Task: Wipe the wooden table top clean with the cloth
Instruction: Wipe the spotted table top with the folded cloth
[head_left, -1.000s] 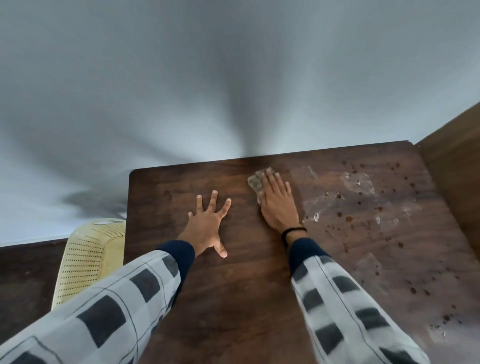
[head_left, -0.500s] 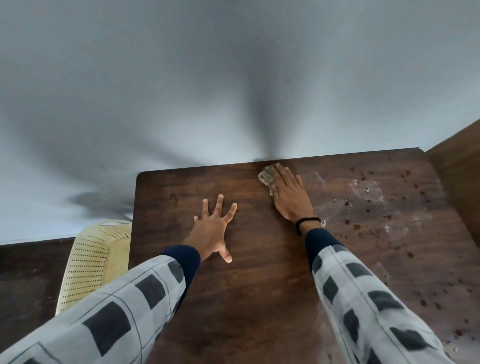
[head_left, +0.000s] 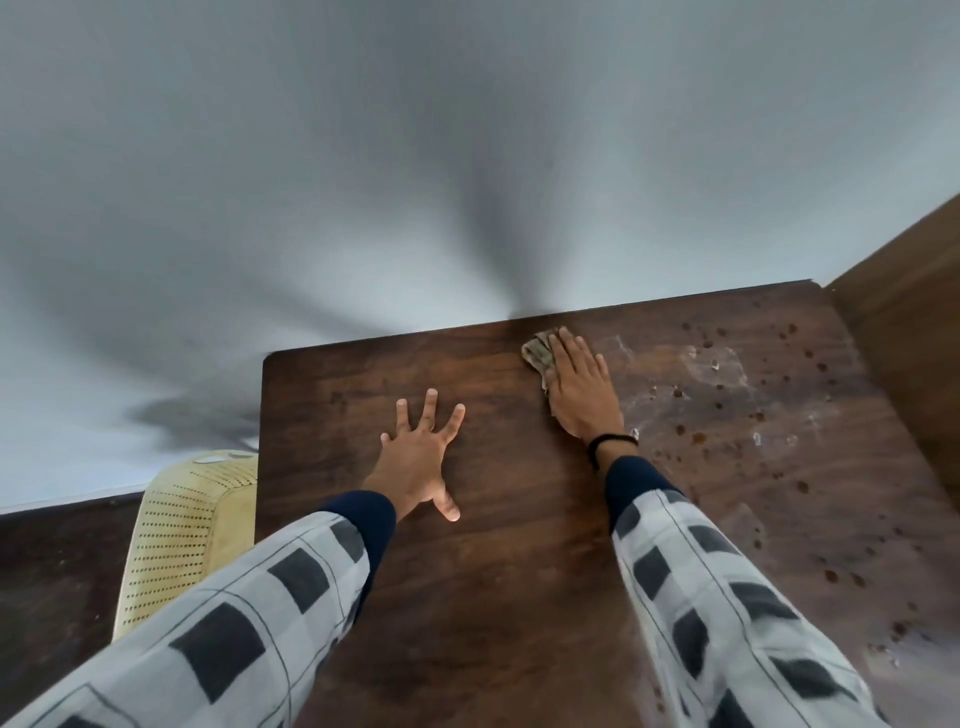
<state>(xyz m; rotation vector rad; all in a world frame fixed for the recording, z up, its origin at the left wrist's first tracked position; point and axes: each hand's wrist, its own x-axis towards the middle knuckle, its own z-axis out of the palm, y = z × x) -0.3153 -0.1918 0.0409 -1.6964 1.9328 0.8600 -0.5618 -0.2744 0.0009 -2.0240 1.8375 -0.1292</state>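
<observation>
Hands at work on a wooden table (head_left: 493, 597): the right hand (head_left: 582, 389) lies flat, fingers straight and close together, pressing a small crumpled cloth (head_left: 534, 354) onto the top near the far edge, where the table meets a grey wall (head_left: 363, 156). Only the cloth's left part shows beyond the fingers; the rest is hidden under the palm. The left hand (head_left: 418, 460) rests on bare wood well to the left, fingers spread wide, holding nothing, seemingly as a brace. The left half of the top looks clean, while dark spots (head_left: 698, 438) and pale smears (head_left: 711, 364) cover the right half, from just beside the right wrist to the wooden panel (head_left: 904, 322) at the side. A yellow chair (head_left: 192, 525) stands beside the table's left edge. To wipe well from here, the palm should sit squarely over the cloth so it does not slide out, with firm, even pressure and overlapping strokes carried rightward into the soiled half; dried spots will likely want a short rub each, and a fresh fold of cloth once this face is dirty.
</observation>
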